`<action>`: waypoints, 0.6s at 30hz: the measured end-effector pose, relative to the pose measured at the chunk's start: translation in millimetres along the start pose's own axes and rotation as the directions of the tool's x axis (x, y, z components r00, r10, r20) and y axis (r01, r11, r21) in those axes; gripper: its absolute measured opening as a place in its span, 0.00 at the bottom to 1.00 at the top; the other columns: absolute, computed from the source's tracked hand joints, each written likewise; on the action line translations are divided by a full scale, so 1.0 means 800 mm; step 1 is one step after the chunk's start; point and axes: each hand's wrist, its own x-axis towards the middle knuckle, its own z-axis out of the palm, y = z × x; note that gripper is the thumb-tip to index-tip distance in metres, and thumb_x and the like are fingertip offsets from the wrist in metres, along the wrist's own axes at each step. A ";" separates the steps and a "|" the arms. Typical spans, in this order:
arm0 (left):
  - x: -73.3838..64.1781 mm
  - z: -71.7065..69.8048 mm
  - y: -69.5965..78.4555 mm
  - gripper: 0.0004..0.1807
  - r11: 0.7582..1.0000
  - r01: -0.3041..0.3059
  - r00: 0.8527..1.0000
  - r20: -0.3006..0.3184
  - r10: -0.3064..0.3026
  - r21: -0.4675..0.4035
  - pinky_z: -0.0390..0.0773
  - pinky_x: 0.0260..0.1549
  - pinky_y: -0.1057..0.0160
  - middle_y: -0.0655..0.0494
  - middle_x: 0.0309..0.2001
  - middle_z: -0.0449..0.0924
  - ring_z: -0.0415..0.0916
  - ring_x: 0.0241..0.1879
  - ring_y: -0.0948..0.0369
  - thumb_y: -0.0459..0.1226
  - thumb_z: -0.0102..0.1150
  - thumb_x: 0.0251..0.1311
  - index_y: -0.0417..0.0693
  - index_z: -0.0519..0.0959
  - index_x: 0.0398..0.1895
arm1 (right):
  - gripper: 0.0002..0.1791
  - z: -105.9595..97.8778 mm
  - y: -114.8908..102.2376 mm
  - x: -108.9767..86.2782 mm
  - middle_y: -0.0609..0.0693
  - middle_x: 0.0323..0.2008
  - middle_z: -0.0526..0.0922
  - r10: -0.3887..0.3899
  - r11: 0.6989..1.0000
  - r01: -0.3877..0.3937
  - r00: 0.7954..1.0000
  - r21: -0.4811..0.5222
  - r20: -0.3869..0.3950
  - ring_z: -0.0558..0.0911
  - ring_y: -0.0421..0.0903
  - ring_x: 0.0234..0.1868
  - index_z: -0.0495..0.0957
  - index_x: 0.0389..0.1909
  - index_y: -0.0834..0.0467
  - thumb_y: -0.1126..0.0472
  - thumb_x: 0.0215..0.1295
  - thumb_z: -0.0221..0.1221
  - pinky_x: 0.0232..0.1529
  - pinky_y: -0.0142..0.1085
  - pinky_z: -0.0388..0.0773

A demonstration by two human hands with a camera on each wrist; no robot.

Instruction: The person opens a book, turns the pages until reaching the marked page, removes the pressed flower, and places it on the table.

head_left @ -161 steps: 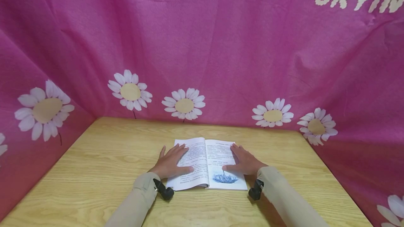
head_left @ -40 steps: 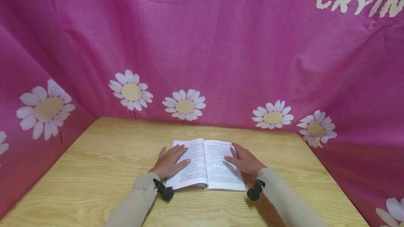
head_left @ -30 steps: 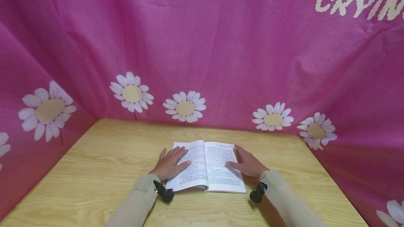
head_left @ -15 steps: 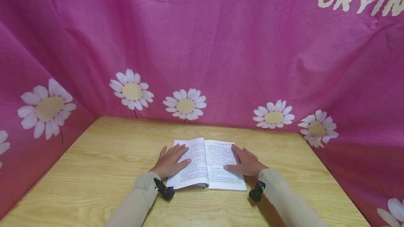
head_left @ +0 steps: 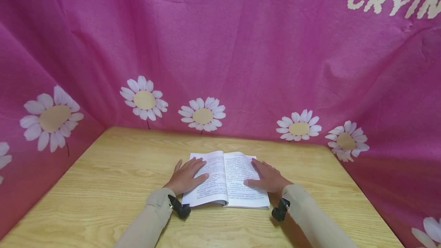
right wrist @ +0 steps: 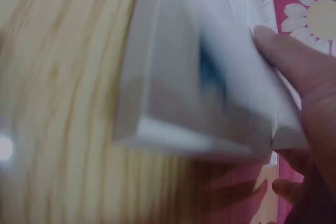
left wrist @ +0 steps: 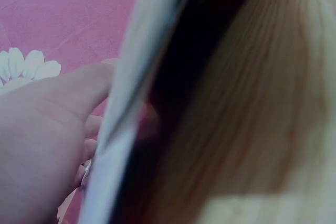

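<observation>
An open paperback book [head_left: 237, 190] with printed text lies at the middle of the wooden table. My left hand [head_left: 186, 177] rests on the left page, its fingers stretched and its thumb lying on the text. In the left wrist view the left hand [left wrist: 42, 129] is beside the book's edge [left wrist: 123, 114]. My right hand [head_left: 270, 177] is at the book's right side, thumb on the right page, fingers at the outer edge. The right wrist view shows a page [right wrist: 241, 66] bent up from the stack, blurred, by the right thumb [right wrist: 289, 59]. A blue patch of print shows beneath it.
The wooden table [head_left: 113, 171] extends around the book. A pink curtain [head_left: 241, 56] with white daisies and pale lettering hangs behind and at both sides. A black wrist camera [head_left: 179, 207] sits on each beige sleeve.
The right page showed a blue drawing 5.4 s ago and shows only text since 1.3 s ago. Now the right page curls up near its top edge. The left hand has stayed put.
</observation>
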 end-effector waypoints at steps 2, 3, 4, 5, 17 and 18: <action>0.000 0.000 0.001 0.34 1.000 0.007 1.000 0.004 -0.007 -0.012 0.34 0.69 0.39 0.54 0.72 0.61 0.50 0.73 0.52 0.60 0.46 0.66 0.54 0.67 0.70 | 0.57 0.001 -0.002 -0.001 0.50 0.74 0.56 -0.006 0.997 0.006 1.000 0.072 0.001 0.52 0.57 0.74 0.50 0.76 0.51 0.27 0.51 0.59 0.70 0.59 0.48; 0.001 -0.001 0.001 0.33 1.000 0.016 1.000 0.007 -0.016 -0.020 0.34 0.69 0.40 0.55 0.72 0.60 0.49 0.74 0.52 0.60 0.45 0.66 0.55 0.66 0.70 | 0.56 0.001 -0.003 -0.002 0.48 0.74 0.57 -0.006 0.993 0.005 1.000 0.115 0.003 0.52 0.55 0.75 0.50 0.76 0.50 0.27 0.52 0.58 0.70 0.58 0.48; 0.001 0.000 0.001 0.33 0.999 0.025 1.000 0.005 -0.025 -0.034 0.33 0.69 0.40 0.55 0.72 0.59 0.49 0.74 0.53 0.60 0.45 0.67 0.55 0.66 0.70 | 0.54 0.001 -0.005 -0.002 0.47 0.74 0.58 -0.011 0.988 0.010 1.000 0.156 0.005 0.52 0.54 0.74 0.50 0.76 0.49 0.28 0.54 0.57 0.71 0.57 0.49; 0.001 0.000 0.002 0.33 0.998 0.034 0.999 0.003 -0.034 -0.049 0.33 0.69 0.40 0.55 0.73 0.59 0.49 0.74 0.53 0.59 0.44 0.67 0.55 0.66 0.70 | 0.52 0.000 -0.006 -0.003 0.48 0.73 0.59 -0.022 0.984 0.020 1.000 0.179 0.005 0.53 0.54 0.74 0.50 0.76 0.50 0.28 0.57 0.55 0.70 0.57 0.49; 0.002 -0.001 0.007 0.35 0.989 0.095 0.995 0.000 -0.096 -0.116 0.30 0.69 0.43 0.56 0.75 0.52 0.48 0.74 0.56 0.61 0.32 0.71 0.54 0.59 0.74 | 0.57 -0.005 -0.004 0.000 0.52 0.74 0.55 -0.017 0.987 0.021 1.000 0.160 -0.026 0.50 0.55 0.75 0.47 0.76 0.53 0.29 0.53 0.60 0.71 0.57 0.45; 0.002 0.000 0.007 0.36 0.990 0.091 0.996 0.003 -0.091 -0.104 0.30 0.69 0.43 0.56 0.75 0.53 0.48 0.74 0.56 0.61 0.34 0.69 0.54 0.60 0.74 | 0.60 -0.004 -0.001 0.001 0.52 0.75 0.54 -0.009 0.992 0.012 1.000 0.126 -0.025 0.49 0.56 0.75 0.47 0.76 0.53 0.28 0.50 0.61 0.71 0.58 0.45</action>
